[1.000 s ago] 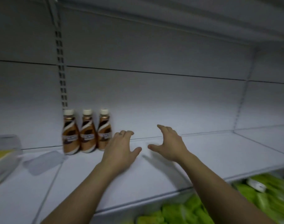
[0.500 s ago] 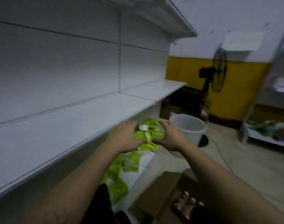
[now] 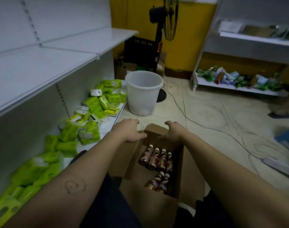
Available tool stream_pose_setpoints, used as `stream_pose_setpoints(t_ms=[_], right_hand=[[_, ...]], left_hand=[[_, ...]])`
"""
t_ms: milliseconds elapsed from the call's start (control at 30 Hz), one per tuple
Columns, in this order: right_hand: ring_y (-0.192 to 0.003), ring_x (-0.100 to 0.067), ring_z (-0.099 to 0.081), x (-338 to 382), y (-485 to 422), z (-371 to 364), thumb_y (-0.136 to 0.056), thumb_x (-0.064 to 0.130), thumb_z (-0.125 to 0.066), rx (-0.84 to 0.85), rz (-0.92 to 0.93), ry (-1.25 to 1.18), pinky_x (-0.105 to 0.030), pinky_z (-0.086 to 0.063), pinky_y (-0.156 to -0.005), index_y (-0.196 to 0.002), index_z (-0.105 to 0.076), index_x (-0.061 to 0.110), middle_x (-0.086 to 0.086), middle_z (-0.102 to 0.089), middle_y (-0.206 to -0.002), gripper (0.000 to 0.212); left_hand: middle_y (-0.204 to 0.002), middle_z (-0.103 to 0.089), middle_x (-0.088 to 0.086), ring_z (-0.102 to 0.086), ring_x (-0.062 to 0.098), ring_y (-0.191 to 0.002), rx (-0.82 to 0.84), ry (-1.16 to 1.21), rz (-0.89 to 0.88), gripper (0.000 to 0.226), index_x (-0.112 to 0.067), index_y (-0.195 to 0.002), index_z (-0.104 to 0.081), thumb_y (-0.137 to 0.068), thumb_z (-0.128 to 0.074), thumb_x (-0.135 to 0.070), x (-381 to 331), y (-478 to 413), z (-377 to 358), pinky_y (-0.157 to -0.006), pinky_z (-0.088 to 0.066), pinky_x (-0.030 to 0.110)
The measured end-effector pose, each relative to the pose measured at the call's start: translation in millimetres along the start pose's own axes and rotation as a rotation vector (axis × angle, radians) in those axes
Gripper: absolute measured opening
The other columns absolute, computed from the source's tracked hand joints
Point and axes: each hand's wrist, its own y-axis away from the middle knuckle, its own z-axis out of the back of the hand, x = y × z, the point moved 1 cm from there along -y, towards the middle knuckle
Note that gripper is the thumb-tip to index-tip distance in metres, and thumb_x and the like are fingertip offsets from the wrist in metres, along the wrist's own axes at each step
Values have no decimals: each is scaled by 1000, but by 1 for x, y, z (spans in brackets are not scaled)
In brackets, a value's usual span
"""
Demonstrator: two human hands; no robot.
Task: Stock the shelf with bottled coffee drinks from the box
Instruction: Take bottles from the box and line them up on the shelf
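Note:
An open cardboard box (image 3: pixel 179 163) sits on the floor in front of me. Inside stand several brown bottled coffee drinks with pale caps, one row (image 3: pixel 156 159) at the far side and a pair (image 3: pixel 158 182) nearer me. My left hand (image 3: pixel 129 130) hovers over the box's far left flap, fingers apart and holding nothing. Above the far right flap is my right hand (image 3: pixel 172 131), also spread and holding nothing. The white shelf (image 3: pixel 42 63) runs along my left.
Green tissue packs (image 3: pixel 89 116) lie heaped on the bottom shelf at left. A white plastic bucket (image 3: pixel 143 92) stands beyond the box, with a black standing fan (image 3: pixel 163 22) behind it. Cables (image 3: pixel 222 129) and a power strip (image 3: pixel 278 167) lie on the floor at right. Another shelf unit (image 3: pixel 239 86) holds mixed goods.
My view has swung from the shelf with three bottles down and right to the box on the floor. Both hands have left the shelf and now hang over the box.

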Motion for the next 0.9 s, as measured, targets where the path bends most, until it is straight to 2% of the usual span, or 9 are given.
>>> stream_pose_setpoints(t_ms=[200,267,300,367,433,567,633,733,900], right_hand=[[-100,-22,-58,-48,-30,-61,-78,44,-71,226,-147,-118,-29,-41,-72,-128,-50,16,-5,-60,-113,61],[-95,-20,-59,-62,-39,-86,-82,36,-69,329,-212,-202,-30,-45,-74,-115,-57,16,-1,-59,-100,41],[-102,-22,-58,-67,-43,-99,-84,33,-67,398,-230,-231,-33,-47,-84,-113,-59,16,-3,-60,-105,34],[-120,-28,-51,-73,-51,-124,-88,29,-64,500,-264,-277,-41,-39,-105,-125,-55,15,-10,-55,-128,41],[-127,-31,-45,-75,-60,-146,-91,29,-60,537,-253,-313,-44,-33,-111,-135,-48,13,-14,-48,-138,48],[-123,-30,-48,-78,-75,-195,-90,28,-62,463,-304,-381,-42,-39,-105,-136,-45,14,-13,-51,-136,51],[-117,-27,-52,-86,-77,-226,-88,29,-65,511,-420,-358,-34,-45,-92,-132,-48,12,-12,-53,-133,50],[-113,-28,-58,-98,-80,-273,-84,28,-69,639,-507,-320,-28,-49,-76,-132,-53,7,-14,-58,-129,55],[-123,-31,-49,-117,-83,-333,-84,28,-69,660,-614,-293,-36,-45,-97,-145,-32,8,-15,-44,-142,74]], left_hand=[[-136,-53,8,-52,28,-120,218,32,41,79,-19,-134,-48,-72,-61,-66,-8,-33,-73,-94,-47,39],[-136,-53,7,-53,26,-118,309,73,65,78,-18,-135,-47,-73,-63,-63,-7,-45,-102,-91,-47,35],[-133,-55,6,-55,24,-113,353,107,76,73,-19,-133,-50,-74,-65,-59,-6,-51,-117,-85,-47,33],[-124,-61,4,-57,21,-101,434,184,84,59,-21,-125,-56,-76,-68,-51,-2,-63,-149,-76,-44,30],[-123,-61,4,-57,21,-102,500,228,95,56,-22,-125,-56,-77,-69,-47,1,-74,-179,-78,-45,31],[-125,-60,7,-58,25,-108,620,271,131,60,-18,-124,-56,-75,-67,-51,8,-89,-235,-90,-48,39],[-130,-57,10,-56,27,-112,675,293,167,70,-13,-129,-52,-73,-66,-53,12,-93,-263,-94,-47,41],[-131,-54,10,-54,26,-111,779,329,228,74,-11,-132,-48,-74,-68,-51,16,-102,-304,-88,-46,34],[-131,-55,10,-54,25,-112,808,500,309,66,-14,-132,-48,-77,-71,-40,19,-116,-366,-83,-40,29]])
